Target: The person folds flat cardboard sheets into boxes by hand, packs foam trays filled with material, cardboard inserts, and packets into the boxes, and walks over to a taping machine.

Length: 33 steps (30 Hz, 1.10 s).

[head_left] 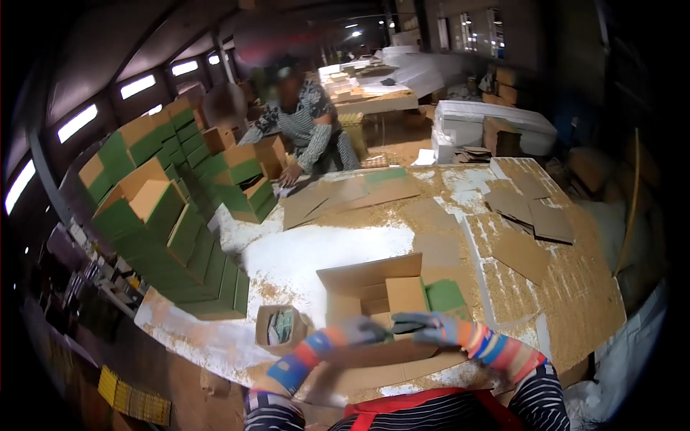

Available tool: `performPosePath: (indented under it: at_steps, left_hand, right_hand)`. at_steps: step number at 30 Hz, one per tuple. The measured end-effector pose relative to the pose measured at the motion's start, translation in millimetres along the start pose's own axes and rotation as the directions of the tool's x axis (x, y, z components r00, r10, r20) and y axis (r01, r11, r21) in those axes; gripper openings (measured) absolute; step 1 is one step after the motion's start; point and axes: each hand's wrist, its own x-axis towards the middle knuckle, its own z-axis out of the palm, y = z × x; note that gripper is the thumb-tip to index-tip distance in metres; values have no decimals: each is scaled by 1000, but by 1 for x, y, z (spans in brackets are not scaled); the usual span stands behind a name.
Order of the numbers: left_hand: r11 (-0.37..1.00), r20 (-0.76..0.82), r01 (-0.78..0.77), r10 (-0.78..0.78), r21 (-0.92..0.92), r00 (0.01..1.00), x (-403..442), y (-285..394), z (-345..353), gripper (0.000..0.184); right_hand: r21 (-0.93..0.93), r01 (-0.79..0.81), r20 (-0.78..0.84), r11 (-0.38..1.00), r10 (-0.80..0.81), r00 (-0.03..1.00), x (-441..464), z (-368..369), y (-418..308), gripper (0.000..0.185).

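Note:
An open cardboard box [359, 294] stands in front of me on the table, with its flaps raised and a green-printed flap [445, 298] out to the right. My right hand [430, 327], in a grey glove, reaches over the box's near side with its fingers stretched toward the left. Close by, my gloved left hand [358, 332] is over the near left part of the box, its fingers smeared by motion. I cannot make out anything held in either hand. Left of the box sits a small carton [279, 329] with greenish pieces inside.
Green-and-brown boxes [194, 266] are stacked high at the left. Flat cardboard sheets [521, 255] and crumbs lie across the table [323, 251]. Beyond it, a co-worker [302, 122] touches the far edge near an open box [248, 187]. Yellow bundled pieces [133, 399] lie low at left.

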Motion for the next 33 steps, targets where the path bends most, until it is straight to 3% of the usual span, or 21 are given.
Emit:
performPosePath:
  at_steps: [1,2,3,4,5,6,7,8,11,14,16,18,19,21,23,24,25,26,28,32,33]
  left_hand:
    - [997,66,-71,72,-23,995,2,-17,3,35]
    - [924,31,110,-106,-368,994,2,-2,-20,40]
    - [520,-36,161,-349,-839,936,1,14,-40,51]
    - [339,-155,12,-459,-941,875,0,25,-51,64]
    - [370,-228,-44,-471,-928,852,-6,21,-46,78]
    - [754,-286,370,-580,-543,763,1,84,-63,99]
    - [653,-149,376,-602,-657,784,3,91,-47,121]
    - [684,-75,524,-641,-508,764,-19,50,-9,125]
    - [740,-231,457,-618,-493,752,-4,73,-25,125]
    - [822,-418,568,-525,-26,741,-1,99,-50,120]
    - [841,-411,533,-519,-92,749,-13,76,-40,110]
    - [871,118,479,-467,-109,876,-34,34,-25,75]
    - [875,370,464,-389,-137,844,-31,31,-31,60]
    - [706,504,647,-463,-287,729,-21,36,-50,57]
    - [637,557,742,-547,-208,625,-9,52,-73,58]
    - [309,569,940,-752,-143,333,10,85,-97,55]
    - [532,402,828,-729,-175,554,6,101,-109,48]
    - [689,158,649,-637,-321,754,-35,55,-67,40]
    - [961,-189,237,-209,144,960,-47,82,-53,34]
    - [905,-58,420,-424,-75,904,-123,40,47,41]
    - [892,-144,440,-451,-103,881,-114,30,48,46]
  right_hand:
    - [345,-65,-58,936,90,994,8,-7,23,50]
    - [138,-204,-199,969,229,953,12,-9,24,42]
    - [58,-249,-318,967,254,913,14,-6,22,40]
    - [-19,-303,-440,953,265,858,15,-5,19,38]
    - [-434,-325,-398,840,144,906,17,-2,12,38]
    - [-762,-287,-309,580,64,949,20,4,3,38]
    - [-959,-190,-186,212,38,982,24,4,-6,39]
    - [-948,-202,-192,247,63,979,28,0,-11,39]
    - [-899,-238,-204,367,129,970,48,-14,-19,40]
    - [-844,-246,-183,476,176,967,60,-24,-21,42]
    - [-991,46,22,129,-185,982,20,11,19,48]
    - [-940,85,3,331,-243,970,9,-3,46,63]
    - [-906,-174,-272,385,-217,938,8,1,45,67]
    - [-618,-630,-750,470,-112,651,4,20,42,79]
    - [-413,-371,-606,832,53,794,2,6,30,86]
    - [-235,-234,-512,943,84,855,0,-2,26,90]
    - [-179,-139,-568,974,13,823,-7,-5,30,88]
    - [288,275,-590,917,-56,806,-9,-7,50,90]
    - [-249,7,-556,969,-149,818,-28,-4,37,89]
    - [-291,-568,-622,770,299,724,-55,34,47,87]
    - [-270,-546,-636,793,279,719,-64,34,81,86]
